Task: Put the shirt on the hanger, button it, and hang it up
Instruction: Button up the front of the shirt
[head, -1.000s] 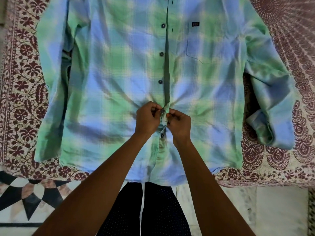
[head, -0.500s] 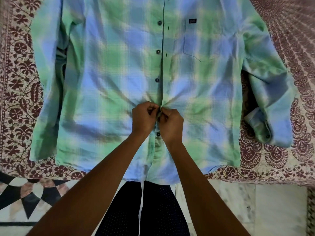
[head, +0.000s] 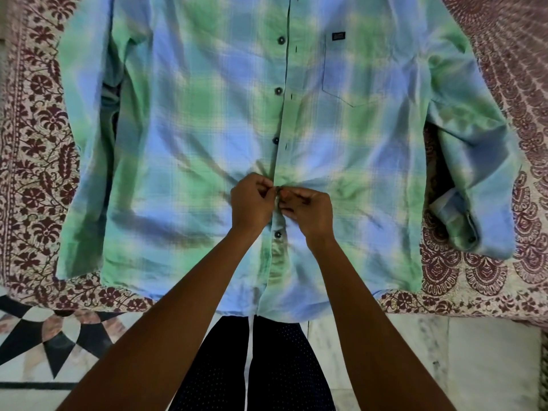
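Shirt: 1 green-and-blue plaid shirt [head: 184, 143] lies front up, spread across the bed [head: 489, 280], its hem at the bed's near edge.
Sleeves: 2; the left-of-picture sleeve [head: 80, 149] lies straight beside the body, and the right-of-picture sleeve [head: 474, 161] bends inward and ends in a cuff [head: 462, 229].
Buttons: 4 dark buttons [head: 278, 91] show down the front, 3 above the hands and 1 just below them; 1 more sits on the cuff.
Buttonholes: 3 slit buttonholes [head: 292, 97] show on the other panel, each just beside an unfastened button.
Pocket: 1 chest pocket [head: 347, 75] with 1 small dark label [head: 338, 36] at its top.
Hands: 2, close together at the front opening, both forearms reaching in from below.
Left hand: the left hand [head: 252, 203] has its fingers curled, pinching the button-side edge.
Right hand: the right hand [head: 310, 210] has its fingers curled, pinching the opposite edge; cloth puckers around both grips.
Bedspread: 1 pale bedspread [head: 32, 149] with a maroon floral print.
Floor: pale marble floor [head: 489, 360], with a black-and-white star inlay at the lower left.
Person: dark dotted trousers [head: 278, 372] show below the hem.
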`<act>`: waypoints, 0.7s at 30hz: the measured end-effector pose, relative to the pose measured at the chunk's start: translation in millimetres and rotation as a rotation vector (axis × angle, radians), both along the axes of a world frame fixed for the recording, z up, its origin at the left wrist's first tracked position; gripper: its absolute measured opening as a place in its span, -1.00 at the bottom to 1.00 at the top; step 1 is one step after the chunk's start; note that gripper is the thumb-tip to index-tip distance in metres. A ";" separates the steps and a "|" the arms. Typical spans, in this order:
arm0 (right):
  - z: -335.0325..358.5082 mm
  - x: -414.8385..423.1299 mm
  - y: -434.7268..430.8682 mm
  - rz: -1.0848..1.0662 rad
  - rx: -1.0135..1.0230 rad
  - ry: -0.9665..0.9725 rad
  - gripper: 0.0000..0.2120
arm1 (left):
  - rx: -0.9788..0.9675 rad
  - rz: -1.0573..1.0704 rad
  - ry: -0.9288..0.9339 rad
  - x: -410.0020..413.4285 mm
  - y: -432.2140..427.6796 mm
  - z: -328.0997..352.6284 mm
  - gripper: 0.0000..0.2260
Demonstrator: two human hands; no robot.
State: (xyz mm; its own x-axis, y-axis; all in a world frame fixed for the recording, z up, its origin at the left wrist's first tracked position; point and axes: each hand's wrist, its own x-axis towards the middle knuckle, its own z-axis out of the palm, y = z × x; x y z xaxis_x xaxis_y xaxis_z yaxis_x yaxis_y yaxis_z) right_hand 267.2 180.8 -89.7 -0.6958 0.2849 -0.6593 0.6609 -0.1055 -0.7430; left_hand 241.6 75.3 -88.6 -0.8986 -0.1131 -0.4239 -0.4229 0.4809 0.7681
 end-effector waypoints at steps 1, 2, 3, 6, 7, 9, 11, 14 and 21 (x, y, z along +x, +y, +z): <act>0.0 -1.8 1.0 -0.030 -0.021 -0.013 -0.85 | -0.003 -0.013 0.014 0.1 0.2 -1.4 -0.90; 0.1 -4.0 1.3 -0.057 -0.019 -0.029 -0.87 | -0.004 -0.023 0.028 0.2 0.2 -2.1 -0.91; 0.0 -6.3 0.5 -0.078 -0.014 -0.037 -0.88 | -0.001 -0.026 0.042 -0.1 -0.1 -2.1 -0.91; 0.2 -7.8 -1.8 0.021 0.145 0.018 -0.91 | 0.019 -0.016 0.075 -0.4 -3.1 -2.3 -0.80; 0.4 -6.5 -2.7 0.062 0.214 0.046 -0.92 | 0.036 -0.011 0.067 0.1 -4.5 -2.9 -0.77; 1.5 -3.0 -5.2 0.059 0.259 0.074 -0.91 | 0.100 0.015 0.000 0.4 -7.0 -3.0 -0.77; 2.4 1.2 -9.1 0.002 0.234 0.085 -0.85 | 0.137 0.003 -0.081 -1.9 -8.7 -3.6 -0.82; 0.6 4.0 -13.1 -0.027 0.224 0.091 -0.84 | 0.094 -0.057 -0.106 -6.2 -9.0 -3.6 -0.88; 5.9 -0.4 -7.3 0.036 0.200 0.118 -0.89 | 0.150 0.044 -0.172 -5.4 -7.2 -3.4 -0.92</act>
